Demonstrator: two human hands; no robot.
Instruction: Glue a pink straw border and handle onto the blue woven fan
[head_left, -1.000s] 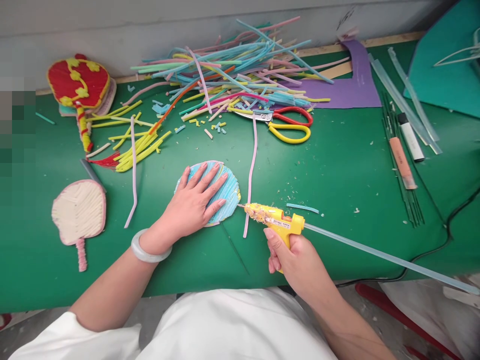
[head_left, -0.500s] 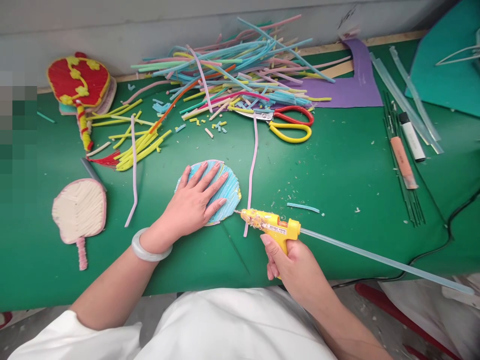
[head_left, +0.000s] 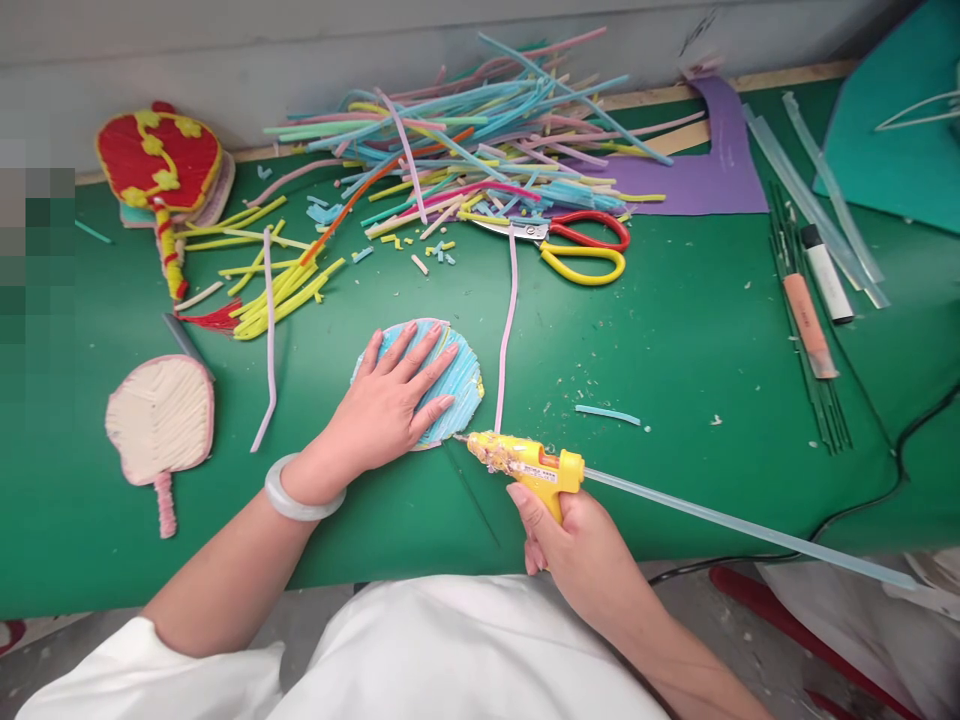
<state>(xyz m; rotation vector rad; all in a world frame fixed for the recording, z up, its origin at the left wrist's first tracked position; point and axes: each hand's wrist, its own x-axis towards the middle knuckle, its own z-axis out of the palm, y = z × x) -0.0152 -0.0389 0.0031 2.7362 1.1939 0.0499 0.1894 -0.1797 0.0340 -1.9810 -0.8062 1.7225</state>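
The yellow glue gun (head_left: pixel 536 468) sits near the centre of the scene, at the near-right edge of a blue disc (head_left: pixel 463 388) on the green tabletop (head_left: pixel 675 370). Its barrel axis runs left to right, the nozzle (head_left: pixel 460 437) pointing left and slightly far; contact between nozzle and disc edge cannot be confirmed. A translucent glue stick (head_left: pixel 720 520) extends from the rear, toward the right and near side. The right hand (head_left: pixel 574 535) is closed around the grip. The left hand (head_left: pixel 397 400) lies flat, fingers spread, palm down on the disc. The disc is roughly round, faced with fuzzy strips laid side by side, with yellow at its right edge. The gun body is smooth, its front coated with lumpy residue. A thin dark wire (head_left: pixel 472 497) runs from the disc's near edge toward the near right. A straight-lying pink strip (head_left: pixel 506 340) is just right of the disc.
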